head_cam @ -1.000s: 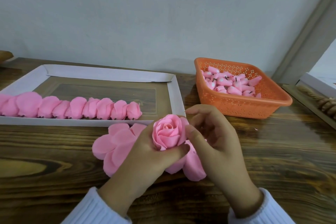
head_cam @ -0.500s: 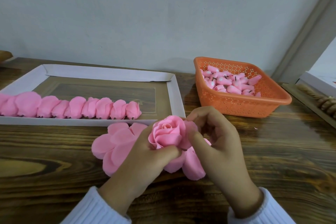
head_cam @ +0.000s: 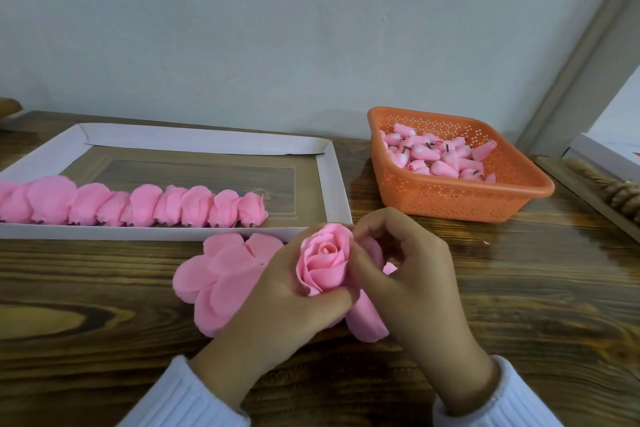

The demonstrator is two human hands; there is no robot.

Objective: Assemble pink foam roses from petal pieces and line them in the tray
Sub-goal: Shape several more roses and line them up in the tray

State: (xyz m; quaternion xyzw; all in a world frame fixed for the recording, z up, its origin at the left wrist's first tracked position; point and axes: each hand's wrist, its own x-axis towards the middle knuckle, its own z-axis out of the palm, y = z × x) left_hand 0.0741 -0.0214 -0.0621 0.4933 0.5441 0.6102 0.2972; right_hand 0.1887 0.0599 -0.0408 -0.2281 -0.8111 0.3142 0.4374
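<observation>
A pink foam rose (head_cam: 323, 260) is held above the wooden table, just in front of the tray's near right corner. My left hand (head_cam: 277, 302) grips it from the left and below, thumb across its base. My right hand (head_cam: 408, 274) pinches its right outer petal with curled fingers. Under both hands lies a pile of flat pink petal pieces (head_cam: 225, 274). The white-rimmed tray (head_cam: 332, 184) at the left holds a row of several finished roses (head_cam: 145, 206) along its front edge.
An orange perforated basket (head_cam: 450, 201) of pink rose buds stands at the back right. A white box with brown twisted items (head_cam: 620, 194) sits at the far right edge. A plain wall runs behind the table.
The rose has turned slightly in my hands and my right fingers have shifted on its right petal. The tray, basket and petal pile have stayed put.
</observation>
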